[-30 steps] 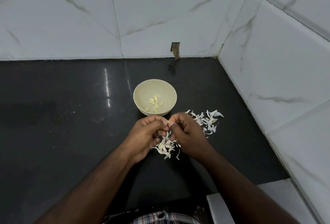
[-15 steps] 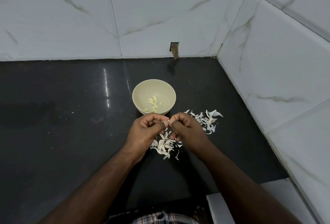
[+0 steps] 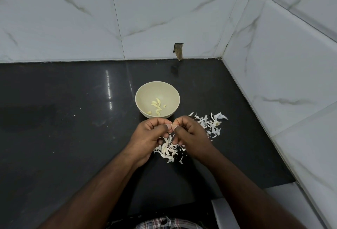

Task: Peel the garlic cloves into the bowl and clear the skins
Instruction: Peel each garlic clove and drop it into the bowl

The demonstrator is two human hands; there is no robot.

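Both hands, left hand [image 3: 149,134] & right hand [image 3: 191,134], are pinching a garlic clove [image 3: 172,126] w/ thumb fingers just near of the bowl [image 3: 144,90], so it's dropping in easily; skins [image 3: 168,149] are piling on the surface [image 3: 63,119] below.

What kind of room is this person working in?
Most likely a home kitchen corner: a polished black stone counter meets marble-look wall tiles, and a small bowl holding peeled garlic cloves sits beside loose skins.
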